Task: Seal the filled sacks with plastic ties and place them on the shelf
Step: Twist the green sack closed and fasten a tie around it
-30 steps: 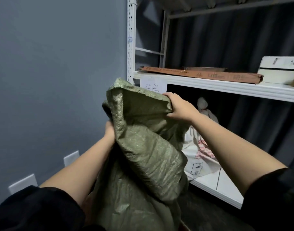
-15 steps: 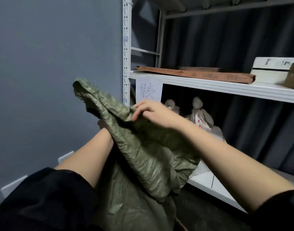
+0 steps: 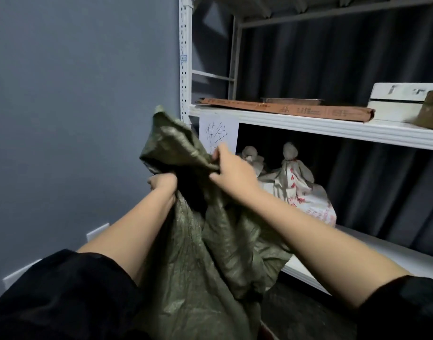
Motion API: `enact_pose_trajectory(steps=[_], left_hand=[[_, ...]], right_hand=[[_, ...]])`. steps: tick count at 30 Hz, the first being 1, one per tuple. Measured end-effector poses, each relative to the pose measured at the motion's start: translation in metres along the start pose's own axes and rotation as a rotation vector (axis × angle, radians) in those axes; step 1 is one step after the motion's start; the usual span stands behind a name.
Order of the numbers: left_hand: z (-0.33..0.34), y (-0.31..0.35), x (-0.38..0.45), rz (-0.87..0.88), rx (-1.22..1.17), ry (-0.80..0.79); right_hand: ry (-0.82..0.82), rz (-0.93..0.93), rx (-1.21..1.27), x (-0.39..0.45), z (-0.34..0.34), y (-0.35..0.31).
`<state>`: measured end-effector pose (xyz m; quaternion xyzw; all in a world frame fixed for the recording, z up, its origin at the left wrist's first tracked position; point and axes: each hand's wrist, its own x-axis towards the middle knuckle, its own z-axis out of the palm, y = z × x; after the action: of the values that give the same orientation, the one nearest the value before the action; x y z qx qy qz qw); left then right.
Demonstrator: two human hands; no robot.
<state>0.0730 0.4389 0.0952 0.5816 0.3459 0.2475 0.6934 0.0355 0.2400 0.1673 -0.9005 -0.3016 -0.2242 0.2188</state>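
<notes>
Both hands, left hand [image 3: 162, 184] and right hand [image 3: 231, 173], clutch the olive-green woven plastic sack [image 3: 210, 241] at its upright neck (no tie visible), the white metal shelf [image 3: 394, 256] rightward.

Flat brown carton [image 3: 284, 109] and white box [image 3: 397, 101] above, handwritten paper sign [image 3: 219, 133], grey wall [image 3: 75, 119].

both hands on the green sack [image 3: 218, 253], held up in front of the white shelf [image 3: 333, 128]. left hand [image 3: 162, 184] grips bunched fabric under the raised mouth; right hand [image 3: 231, 173] pinches a fold at the top. two tied white sacks [image 3: 301, 192] sit on the lower shelf board behind. handwritten paper label [image 3: 218, 133] hangs on the upper board's edge. long flat brown carton [image 3: 296, 110] and white box [image 3: 402, 101] on upper board. grey wall [image 3: 75, 106] on the left.
</notes>
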Motion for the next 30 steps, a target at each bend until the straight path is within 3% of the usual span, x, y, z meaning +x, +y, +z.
enact_pose_trajectory(steps=[1,5,9,13,15,20,22,24,26,30], left_hand=[[-0.005,0.006,-0.018,0.009,-0.061,-0.036],[-0.012,0.017,-0.053,0.193,0.080,-0.174],[-0.015,0.026,-0.067,0.213,0.196,-0.377],[-0.009,0.023,-0.075,0.277,0.320,-0.420],[-0.007,0.020,-0.079,0.292,0.306,-0.440],[0.001,0.007,-0.084,0.322,0.247,-0.660],[0.005,0.005,-0.091,0.339,0.224,-0.635],[0.007,0.008,-0.092,0.276,0.086,-0.527],[0.004,0.012,-0.091,0.195,-0.032,-0.522],[-0.009,0.020,-0.089,0.094,-0.114,-0.510]], right_hand=[[0.034,0.073,0.055,0.008,-0.005,0.010],[0.179,0.292,0.430,0.039,-0.019,0.050],[0.214,0.240,0.592,0.058,-0.033,0.069],[0.177,0.187,0.707,0.068,-0.044,0.059],[0.152,0.165,0.719,0.074,-0.045,0.052],[0.155,0.105,0.717,0.082,-0.037,0.036],[0.166,0.082,0.736,0.083,-0.031,0.031],[0.189,0.062,0.731,0.084,-0.025,0.030],[0.168,0.056,0.740,0.082,-0.023,0.036],[-0.072,0.141,0.589,0.070,-0.020,0.068]])
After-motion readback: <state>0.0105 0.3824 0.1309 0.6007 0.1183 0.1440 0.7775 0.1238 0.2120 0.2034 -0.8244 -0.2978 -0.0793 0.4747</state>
